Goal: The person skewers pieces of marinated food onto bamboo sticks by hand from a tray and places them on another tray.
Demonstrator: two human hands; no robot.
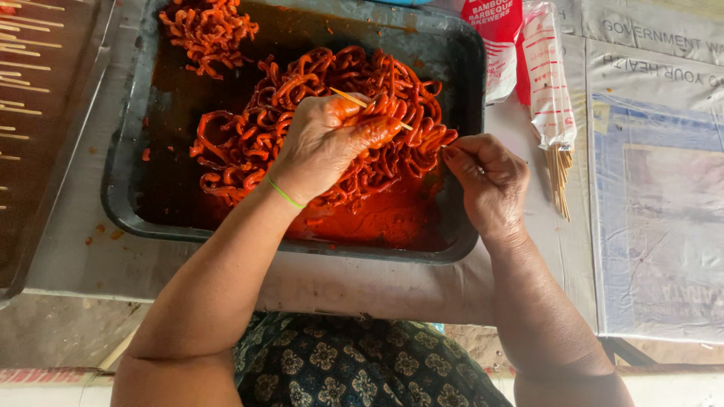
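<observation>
Left hand (pixel 324 147) clamped on a thin wooden skewer (pixel 369 108) over the red-sauced coiled strips (pixel 249 139); right hand (pixel 486 181) pinching a strip end at the dark tray (pixel 124 188) edge. Red-and-white skewer packets (pixel 547 71) just right, on the paper-covered counter (pixel 377 283).

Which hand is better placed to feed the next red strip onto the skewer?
Right. The right hand already pinches a strip near the skewer tip; the left hand holds the skewer.
</observation>
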